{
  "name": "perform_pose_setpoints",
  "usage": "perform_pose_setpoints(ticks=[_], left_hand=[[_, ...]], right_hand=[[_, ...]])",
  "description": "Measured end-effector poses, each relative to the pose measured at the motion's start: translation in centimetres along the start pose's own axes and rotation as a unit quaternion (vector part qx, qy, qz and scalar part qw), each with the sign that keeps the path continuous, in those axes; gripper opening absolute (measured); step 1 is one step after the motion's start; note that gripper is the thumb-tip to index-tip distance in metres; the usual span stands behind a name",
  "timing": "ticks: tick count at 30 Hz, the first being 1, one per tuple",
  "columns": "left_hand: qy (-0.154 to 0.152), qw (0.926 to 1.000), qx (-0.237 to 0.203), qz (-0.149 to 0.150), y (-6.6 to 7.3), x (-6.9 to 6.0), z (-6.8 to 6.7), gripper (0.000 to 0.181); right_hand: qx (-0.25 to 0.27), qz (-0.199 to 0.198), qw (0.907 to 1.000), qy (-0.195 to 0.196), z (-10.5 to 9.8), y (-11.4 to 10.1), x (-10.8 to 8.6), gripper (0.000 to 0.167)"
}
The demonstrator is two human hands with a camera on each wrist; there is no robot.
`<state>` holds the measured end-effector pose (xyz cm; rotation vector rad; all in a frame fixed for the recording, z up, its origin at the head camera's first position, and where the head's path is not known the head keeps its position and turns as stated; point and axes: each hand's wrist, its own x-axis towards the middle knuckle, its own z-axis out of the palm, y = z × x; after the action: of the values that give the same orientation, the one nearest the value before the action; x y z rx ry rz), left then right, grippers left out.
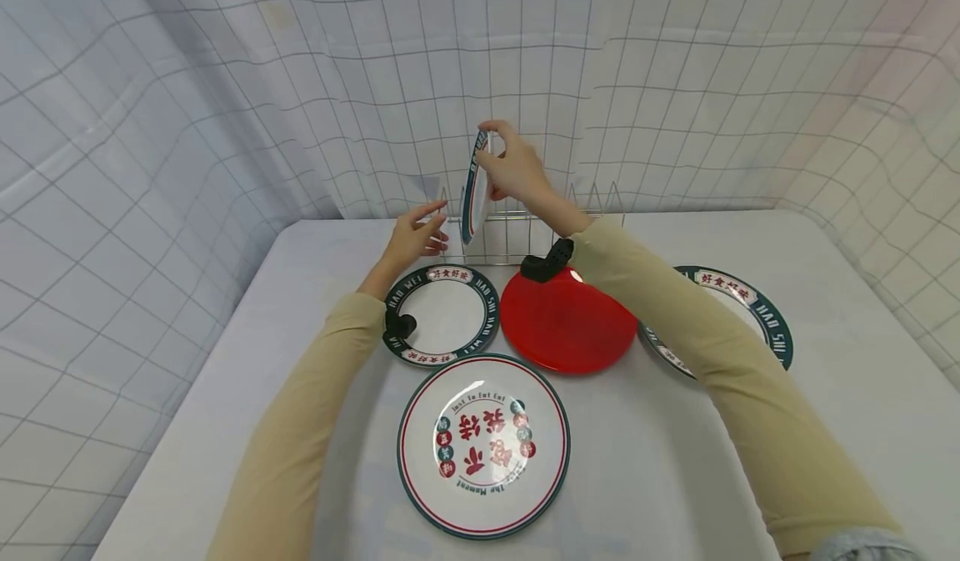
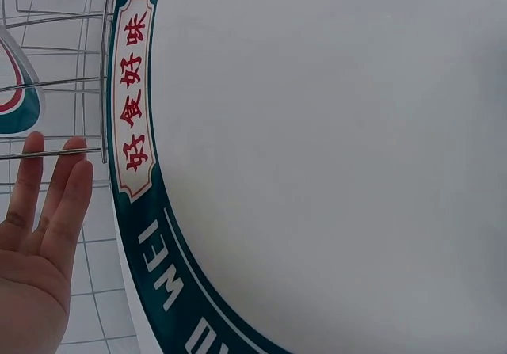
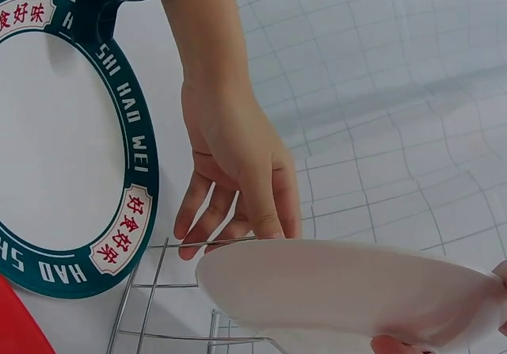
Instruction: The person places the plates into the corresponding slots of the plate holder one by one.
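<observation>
Upright and nearly edge-on, a white plate with a dark green rim (image 1: 472, 202) is pinched at its upper edge by my right hand (image 1: 519, 169). Its lower part stands at the left end of a wire rack (image 1: 517, 240). Beside that same end is my left hand (image 1: 414, 237), fingers loosely extended; the left wrist view has its fingertips at a rack wire. In the right wrist view the plate's pale side (image 3: 341, 287) faces the camera, and only bits of the right fingers (image 3: 392, 345) show.
On the white table (image 1: 637, 478) lie a green-rimmed plate (image 1: 442, 315), a red plate (image 1: 567, 332), a large plate with red lettering (image 1: 483, 503) and another green-rimmed plate (image 1: 776, 336), partly under the right arm. Grid-patterned curtain (image 1: 420, 69) stands behind the rack.
</observation>
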<state>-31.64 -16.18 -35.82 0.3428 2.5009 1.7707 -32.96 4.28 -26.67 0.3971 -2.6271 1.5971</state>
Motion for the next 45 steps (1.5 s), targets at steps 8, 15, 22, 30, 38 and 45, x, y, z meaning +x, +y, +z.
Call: perform_pose_setpoints(ticks=[8,15,22,30,38,45], left_hand=[[0.003,1.0,0.004,-0.001,-0.1,-0.1,0.3,0.045],[0.003,1.0,0.004,0.0,0.3,-0.3,0.4,0.046],[-0.001,1.0,-0.006,-0.003,0.2,-0.3,0.4,0.046],[0.001,0.9999,-0.012,-0.005,0.1,-0.2,0.3,0.045],[-0.001,0.9999,-0.01,-0.005,0.0,-0.2,0.3,0.045],[0.002,1.0,-0.006,-0.006,0.0,-0.2,0.4,0.045]], right_hand=[[-0.014,0.004,0.9999,0.006,0.8,0.8,0.1,0.049],[-0.028,-0.003,0.9996,0.002,1.2,1.6,0.5,0.049],[-0.035,-0.005,0.9994,0.001,1.7,2.0,0.3,0.049],[-0.058,-0.006,0.9983,0.004,2.1,2.1,0.3,0.051],[-0.101,0.011,0.9947,-0.016,2.0,2.3,0.3,0.057],[-0.11,0.007,0.9929,-0.044,1.2,2.2,-0.5,0.067]])
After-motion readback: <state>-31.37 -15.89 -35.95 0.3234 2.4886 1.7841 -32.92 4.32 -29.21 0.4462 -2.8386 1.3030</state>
